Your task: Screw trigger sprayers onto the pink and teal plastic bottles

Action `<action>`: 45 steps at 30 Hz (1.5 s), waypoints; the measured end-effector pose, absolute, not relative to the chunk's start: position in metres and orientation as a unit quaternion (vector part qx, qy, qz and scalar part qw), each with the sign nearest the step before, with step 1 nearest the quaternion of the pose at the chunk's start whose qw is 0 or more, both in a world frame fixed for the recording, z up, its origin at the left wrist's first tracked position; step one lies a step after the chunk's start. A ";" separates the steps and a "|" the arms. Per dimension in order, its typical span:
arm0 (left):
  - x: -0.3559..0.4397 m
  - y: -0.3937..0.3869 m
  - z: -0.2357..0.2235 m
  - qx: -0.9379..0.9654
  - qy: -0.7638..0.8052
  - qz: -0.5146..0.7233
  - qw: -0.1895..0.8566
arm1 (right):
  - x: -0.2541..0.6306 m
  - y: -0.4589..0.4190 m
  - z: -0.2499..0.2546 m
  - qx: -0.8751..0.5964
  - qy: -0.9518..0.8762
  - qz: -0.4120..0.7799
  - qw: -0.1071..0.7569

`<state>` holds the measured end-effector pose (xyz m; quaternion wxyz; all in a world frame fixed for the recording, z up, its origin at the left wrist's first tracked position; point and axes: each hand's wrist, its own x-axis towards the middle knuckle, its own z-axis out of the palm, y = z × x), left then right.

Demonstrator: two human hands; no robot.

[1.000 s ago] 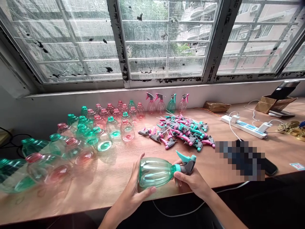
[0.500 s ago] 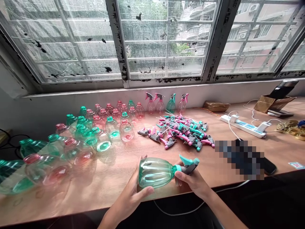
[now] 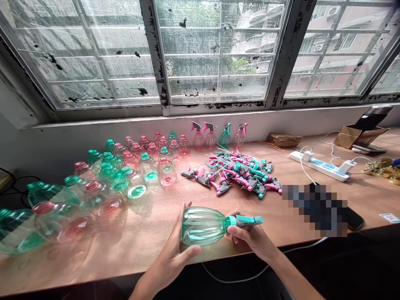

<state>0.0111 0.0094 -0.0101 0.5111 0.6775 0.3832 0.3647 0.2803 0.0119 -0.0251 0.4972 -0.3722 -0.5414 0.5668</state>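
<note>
A clear green spray bottle (image 3: 203, 226) lies on its side in the air over the table's front edge, its neck pointing right. Around its base is my left hand (image 3: 175, 254), thumb below and fingers behind. My right hand (image 3: 250, 237) grips the collar at the neck with thumb and fingers. A teal and grey trigger sprayer (image 3: 249, 220) sits on the bottle's mouth, its teal lever facing up toward me. Beyond the hands lies a heap of pink, teal and grey trigger sprayers (image 3: 240, 171).
Open pink and green bottles (image 3: 134, 183) stand in rows on the left. Several bottles with sprayers (image 3: 225, 137) line the wall. To the right are a power strip (image 3: 320, 166), a black phone (image 3: 354, 218) beside a blurred patch, a cardboard stand (image 3: 345, 135) and a brown packet (image 3: 284, 140).
The trigger sprayer has turned about the bottle's axis, so its lever now faces me instead of standing up and away. The right fingers have shifted slightly at the collar; the left hand stays.
</note>
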 end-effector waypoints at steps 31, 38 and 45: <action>0.012 0.012 -0.013 0.677 0.416 0.370 0.481 | 0.279 0.010 -0.018 -0.399 -0.552 0.551 0.482; 0.014 0.016 -0.006 0.639 0.419 0.394 0.511 | 0.279 0.008 -0.019 -0.384 -0.591 0.524 0.478; 0.016 0.021 -0.007 0.610 0.400 0.437 0.526 | 0.279 0.011 -0.029 -0.388 -0.552 0.558 0.484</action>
